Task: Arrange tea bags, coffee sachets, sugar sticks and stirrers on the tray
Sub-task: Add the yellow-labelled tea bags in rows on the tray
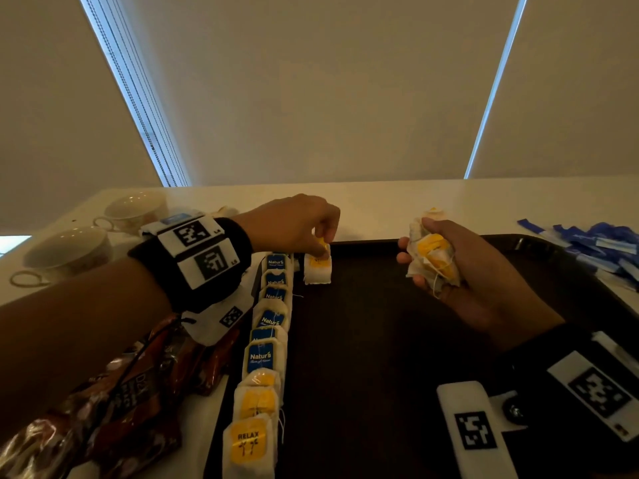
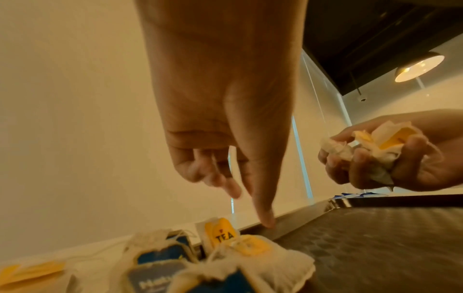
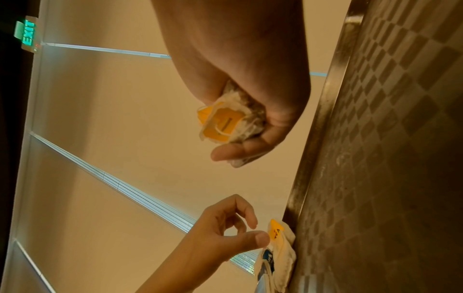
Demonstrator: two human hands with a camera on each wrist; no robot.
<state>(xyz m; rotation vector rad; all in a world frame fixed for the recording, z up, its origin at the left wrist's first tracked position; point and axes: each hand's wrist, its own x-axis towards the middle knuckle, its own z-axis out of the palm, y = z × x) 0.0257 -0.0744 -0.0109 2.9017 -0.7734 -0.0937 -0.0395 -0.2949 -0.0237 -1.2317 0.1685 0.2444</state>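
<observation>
A dark, textured rectangular tray is seen on a white counter. Along its left edge a column of soft white paper tea bags has been laid, blue-tagged at the far end and yellow-tagged at the near end. A second column has been started just to the right of it, at the far left corner, by a single yellow-tagged white tea bag.

The left hand is held just above that bag, thumb and forefinger bent toward each other at its upright yellow tag. From the right wrist view the fingertips appear slightly apart from the tag, though in the head view contact cannot be ruled out; whether the tag is pinched cannot be told. The right hand is held above the tray toward its far right, and a crumpled bunch of yellow-tagged tea bags is gripped in its curled fingers.

The bags are judged to be very light, limp and easily torn, with loose strings that may snag on neighbours. A bag is best taken by its stiff card tag or by a corner of the paper, with a gentle pinch, and pressed flat once laid.

Brown glossy coffee sachets lie left of the tray, blue-and-white sugar sticks at the far right, and two white cups at the far left.
</observation>
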